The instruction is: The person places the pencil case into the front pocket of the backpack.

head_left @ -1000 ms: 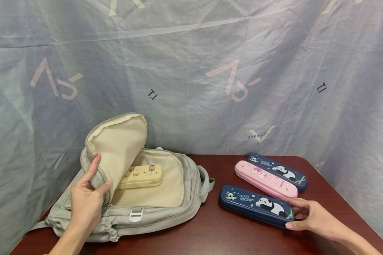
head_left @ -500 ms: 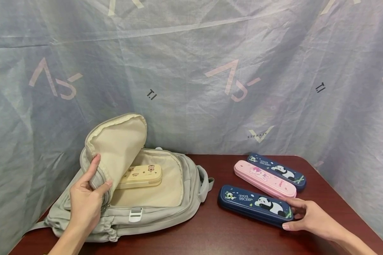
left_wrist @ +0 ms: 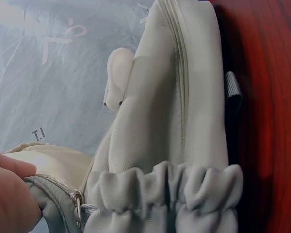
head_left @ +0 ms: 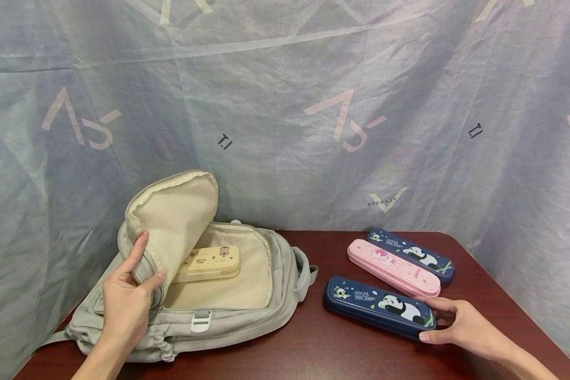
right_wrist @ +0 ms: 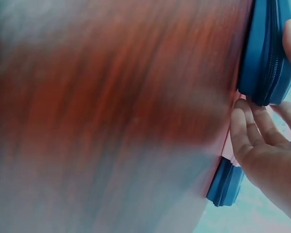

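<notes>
My left hand (head_left: 125, 303) grips the edge of the raised flap (head_left: 176, 211) of a grey-green backpack (head_left: 247, 327), thumb on the cream lining. Inside the open compartment lies a yellow pencil case (head_left: 218, 261), partly hidden by the flap. On the right, my right hand (head_left: 467, 324) pinches the near end of a navy panda pencil case (head_left: 366, 306) between thumb and fingers. In the right wrist view, the zipped side of this navy case (right_wrist: 262, 53) shows, with some fingers curled below its end. The left wrist view shows the flap's zipper pull (left_wrist: 77, 201) beside my fingers.
Behind the held case lie a pink rabbit pencil case (head_left: 389, 266) and another navy panda pencil case (head_left: 420, 256), side by side and touching or nearly so. All stand on a dark red wooden table (head_left: 313, 348). A grey printed cloth (head_left: 275, 105) hangs behind the table.
Almost nothing differs. The whole scene shifts slightly in the head view; both hands keep their holds on the flap and the navy pencil case.
</notes>
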The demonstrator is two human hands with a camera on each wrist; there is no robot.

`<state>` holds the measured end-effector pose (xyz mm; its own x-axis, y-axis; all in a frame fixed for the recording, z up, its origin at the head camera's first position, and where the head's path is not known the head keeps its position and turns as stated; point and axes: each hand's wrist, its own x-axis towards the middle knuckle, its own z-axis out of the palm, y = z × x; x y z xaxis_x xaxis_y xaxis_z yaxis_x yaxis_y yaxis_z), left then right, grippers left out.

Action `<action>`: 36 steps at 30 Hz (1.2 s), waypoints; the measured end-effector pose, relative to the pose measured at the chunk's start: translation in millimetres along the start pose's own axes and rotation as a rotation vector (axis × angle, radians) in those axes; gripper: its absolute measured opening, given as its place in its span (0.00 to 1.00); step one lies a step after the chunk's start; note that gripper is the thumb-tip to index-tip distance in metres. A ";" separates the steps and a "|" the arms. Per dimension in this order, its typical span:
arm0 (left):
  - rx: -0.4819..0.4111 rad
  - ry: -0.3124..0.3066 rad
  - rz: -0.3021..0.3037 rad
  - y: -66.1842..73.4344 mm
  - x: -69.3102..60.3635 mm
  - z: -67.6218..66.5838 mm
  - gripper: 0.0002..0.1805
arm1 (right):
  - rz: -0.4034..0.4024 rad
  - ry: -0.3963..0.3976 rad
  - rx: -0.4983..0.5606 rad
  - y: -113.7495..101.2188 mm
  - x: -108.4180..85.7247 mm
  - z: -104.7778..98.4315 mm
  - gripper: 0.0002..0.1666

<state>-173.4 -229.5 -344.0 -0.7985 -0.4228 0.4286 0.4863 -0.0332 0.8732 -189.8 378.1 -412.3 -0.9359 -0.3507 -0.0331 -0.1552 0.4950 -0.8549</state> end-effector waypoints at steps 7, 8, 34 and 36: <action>0.003 -0.003 -0.013 1.2 -0.1 -0.4 0.46 | 0.043 0.048 -0.043 -7.8 -2.6 -0.5 0.48; 0.002 -0.002 -0.016 1.3 0.1 -0.4 0.46 | 0.053 0.058 -0.045 -9.4 -2.7 -0.5 0.48; 0.018 -0.016 -0.037 3.5 0.4 -1.2 0.46 | 0.015 0.136 -0.056 -46.2 -0.5 -4.7 0.49; 0.022 -0.016 -0.039 3.4 0.4 -1.1 0.46 | 0.003 0.136 -0.060 -51.9 1.1 -4.3 0.49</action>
<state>-171.6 -230.8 -341.1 -0.8225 -0.4066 0.3977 0.4470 -0.0297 0.8941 -184.2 355.5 -365.7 -0.9700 -0.2402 0.0381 -0.1671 0.5442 -0.8222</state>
